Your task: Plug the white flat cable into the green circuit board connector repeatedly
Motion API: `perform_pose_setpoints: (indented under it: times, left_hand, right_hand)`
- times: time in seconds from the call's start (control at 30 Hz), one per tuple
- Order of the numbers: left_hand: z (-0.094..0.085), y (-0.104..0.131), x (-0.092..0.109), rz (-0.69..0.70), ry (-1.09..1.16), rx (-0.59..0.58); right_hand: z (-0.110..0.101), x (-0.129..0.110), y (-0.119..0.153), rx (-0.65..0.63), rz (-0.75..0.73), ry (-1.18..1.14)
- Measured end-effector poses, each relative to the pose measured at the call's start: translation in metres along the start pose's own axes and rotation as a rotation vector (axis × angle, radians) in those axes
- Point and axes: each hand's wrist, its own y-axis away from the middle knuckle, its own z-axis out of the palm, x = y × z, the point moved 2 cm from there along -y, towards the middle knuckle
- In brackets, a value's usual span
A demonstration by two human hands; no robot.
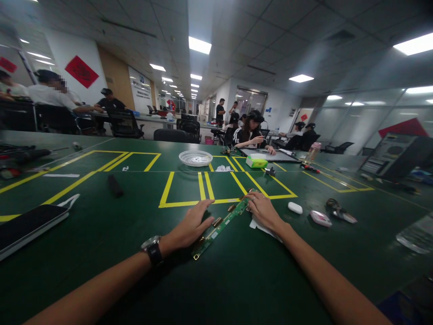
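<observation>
A long, narrow green circuit board [221, 226] with copper-coloured flaps along one edge slants across the table in front of me. My right hand [263, 208] has its fingers closed around the far end of the board. Beside the near half, on the left, my left hand [189, 225] is held with fingers stretched out and thumb apart; whether it touches the board I cannot tell. A white paper or tissue [265, 227] lies partly hidden under my right hand.
Yellow tape [182, 204] marks rectangles on the green table. Ahead stand a white basket [195, 158] and a green tissue pack [256, 162]. A white case [295, 207], a pink-white box [320, 218] and a coiled cable [340, 211] lie right. A co-worker [252, 133] sits opposite.
</observation>
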Motion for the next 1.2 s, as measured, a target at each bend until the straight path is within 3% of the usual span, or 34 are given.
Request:
perform_pose_setpoints:
  times: [0.1,0.2,0.33,0.53,0.63,0.73,0.8,0.9,1.0,1.2]
  left_hand:
    - [0.0,-0.001,0.0,0.01,-0.018,-0.026]
    - [0.001,-0.002,-0.001,0.022,-0.057,-0.023]
    - [0.003,-0.002,-0.002,0.078,-0.106,-0.028]
    - [0.006,0.001,0.002,0.165,-0.244,-0.151]
    - [0.007,0.002,0.004,0.166,-0.262,-0.166]
    - [0.006,0.002,0.004,0.154,-0.267,-0.166]
    - [0.005,0.002,0.004,0.151,-0.267,-0.173]
    - [0.004,0.002,0.006,0.151,-0.263,-0.18]
    - [0.003,0.002,0.008,0.149,-0.266,-0.185]
    - [0.003,0.002,0.01,0.15,-0.264,-0.175]
  right_hand:
    - [0.0,-0.003,-0.001,-0.031,0.047,0.055]
    - [0.005,-0.012,0.0,-0.137,-0.009,0.059]
    - [0.002,-0.041,0.005,-0.186,-0.202,-0.069]
    - [-0.015,-0.103,0.02,-0.262,-0.53,-0.271]
    - [-0.02,-0.095,0.017,-0.184,-0.436,-0.211]
    - [-0.019,-0.052,0.01,-0.082,-0.107,0.023]
    - [-0.017,-0.022,0.007,-0.13,0.087,0.151]
    - [-0.015,-0.003,0.007,-0.215,0.16,0.173]
    - [-0.017,-0.017,0.008,-0.235,0.07,0.117]
    - [-0.02,-0.072,0.016,-0.24,-0.158,-0.021]
